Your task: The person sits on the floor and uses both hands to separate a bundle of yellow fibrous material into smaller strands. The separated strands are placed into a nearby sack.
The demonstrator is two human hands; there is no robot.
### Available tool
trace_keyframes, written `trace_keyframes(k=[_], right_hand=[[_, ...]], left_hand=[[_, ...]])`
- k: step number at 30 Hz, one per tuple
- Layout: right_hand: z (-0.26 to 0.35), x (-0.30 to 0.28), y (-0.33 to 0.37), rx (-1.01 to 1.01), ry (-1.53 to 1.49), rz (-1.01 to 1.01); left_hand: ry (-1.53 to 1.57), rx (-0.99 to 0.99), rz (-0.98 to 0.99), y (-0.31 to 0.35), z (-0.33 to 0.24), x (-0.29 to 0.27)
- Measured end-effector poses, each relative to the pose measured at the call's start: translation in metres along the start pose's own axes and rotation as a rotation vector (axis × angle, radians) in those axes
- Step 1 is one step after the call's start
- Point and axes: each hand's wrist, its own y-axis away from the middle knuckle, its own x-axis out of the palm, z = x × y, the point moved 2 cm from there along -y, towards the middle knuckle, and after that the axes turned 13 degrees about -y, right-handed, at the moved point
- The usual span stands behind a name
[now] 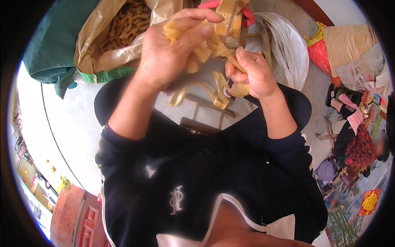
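Between my raised hands is a pale yellow, half-clear strip, pliable like rawhide and twisted where it runs from one hand to the other. My left hand is closed round a crumpled bunch of it, thumb and fingers pressed together. The fingers of my right hand pinch the twisted part, with the thumb on top. Below them a loose loop of the same material hangs over my lap. Just beyond the hands stands a wooden block with a metal piece and red bands, partly hidden by my left hand.
An opened sack of brown knotted pieces stands at the far left, beside green cloth. A whitish sack lies right of the block. Stacked sacks and a seated person are farther right. Wooden bars show between my knees.
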Motion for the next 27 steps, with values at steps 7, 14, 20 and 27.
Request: trace_keyframes(k=[7, 14, 20, 27], right_hand=[[0.0, -0.004, -0.005, 0.012, -0.1, -0.039], [0.006, -0.017, 0.0, -0.017, -0.021, -0.215], [0.023, -0.03, -0.018, -0.495, 0.397, -0.453], [0.014, -0.05, -0.044, -0.67, 1.101, -0.706]], left_hand=[[0.056, -0.227, 0.133, -0.001, 0.015, 0.01], [0.209, -0.379, 0.06, -0.002, 0.013, 0.018], [0.095, -0.311, -0.038, -0.025, 0.024, 0.029], [-0.278, -0.367, -0.127, -0.047, 0.062, 0.035]])
